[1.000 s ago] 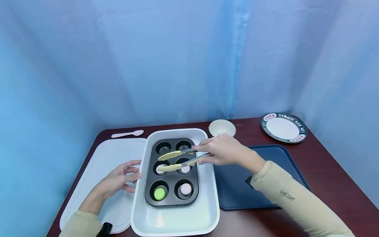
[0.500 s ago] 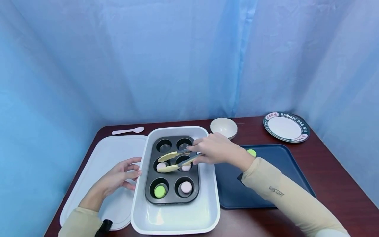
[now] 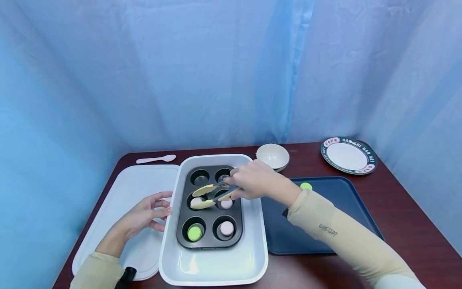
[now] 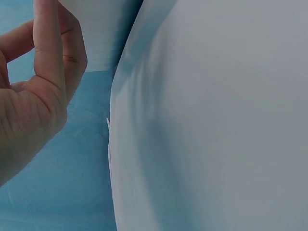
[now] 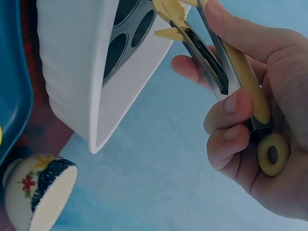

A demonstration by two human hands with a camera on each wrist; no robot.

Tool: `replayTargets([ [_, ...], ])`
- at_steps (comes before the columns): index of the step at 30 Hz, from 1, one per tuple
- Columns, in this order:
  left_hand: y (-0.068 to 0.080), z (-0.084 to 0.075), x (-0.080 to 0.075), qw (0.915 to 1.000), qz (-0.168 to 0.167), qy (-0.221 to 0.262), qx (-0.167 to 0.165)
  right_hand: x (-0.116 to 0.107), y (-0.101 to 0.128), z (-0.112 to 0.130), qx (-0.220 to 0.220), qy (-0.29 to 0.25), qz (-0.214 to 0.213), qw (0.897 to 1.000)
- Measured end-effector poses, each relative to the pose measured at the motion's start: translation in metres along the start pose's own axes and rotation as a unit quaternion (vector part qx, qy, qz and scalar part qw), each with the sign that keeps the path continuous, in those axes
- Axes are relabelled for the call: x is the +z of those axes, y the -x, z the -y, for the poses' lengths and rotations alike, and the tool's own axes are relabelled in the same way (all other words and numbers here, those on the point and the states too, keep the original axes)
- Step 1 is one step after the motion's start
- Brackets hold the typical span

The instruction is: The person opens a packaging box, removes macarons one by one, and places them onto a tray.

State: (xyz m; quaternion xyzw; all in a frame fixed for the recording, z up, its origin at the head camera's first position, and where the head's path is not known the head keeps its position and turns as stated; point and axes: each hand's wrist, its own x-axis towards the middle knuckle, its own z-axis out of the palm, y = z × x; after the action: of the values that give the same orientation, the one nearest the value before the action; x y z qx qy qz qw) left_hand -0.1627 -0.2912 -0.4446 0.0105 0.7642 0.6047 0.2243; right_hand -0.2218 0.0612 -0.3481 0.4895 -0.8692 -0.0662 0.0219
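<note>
Tongs (image 3: 221,196) in curled right hand (image 3: 254,179) gape over middle-left macaron (image 3: 196,200); pickup seems underway, needing a squeeze. Left hand (image 3: 148,212), fingers relaxed, meets tub (image 3: 216,267).

A pale spoon (image 3: 157,159) lies at the back left of the desk (image 3: 404,214), just beyond a white board (image 3: 144,185); to its right stands a bowl (image 3: 273,156), flowered outside; then a green-rimmed, lettered plate (image 3: 347,157); behind, blue curtains (image 3: 202,80).
</note>
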Motion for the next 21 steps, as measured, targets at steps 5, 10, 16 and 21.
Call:
replayTargets([
  [5, -0.001, 0.000, 0.000, 1.0000, 0.006, 0.001, 0.001, -0.005, -0.005, 0.004, -0.003, 0.009, 0.006, 1.000],
  [10, -0.001, 0.000, 0.000, 1.0000, 0.004, 0.003, -0.004, -0.012, -0.009, 0.008, 0.001, 0.015, 0.023, 1.000],
  [16, -0.001, 0.000, -0.001, 0.9999, 0.012, 0.006, 0.001, -0.017, -0.009, 0.009, -0.004, 0.018, 0.027, 0.999],
  [21, -0.001, -0.001, -0.002, 0.9998, 0.017, 0.005, 0.004, -0.018, -0.012, 0.012, -0.009, 0.041, 0.023, 0.999],
])
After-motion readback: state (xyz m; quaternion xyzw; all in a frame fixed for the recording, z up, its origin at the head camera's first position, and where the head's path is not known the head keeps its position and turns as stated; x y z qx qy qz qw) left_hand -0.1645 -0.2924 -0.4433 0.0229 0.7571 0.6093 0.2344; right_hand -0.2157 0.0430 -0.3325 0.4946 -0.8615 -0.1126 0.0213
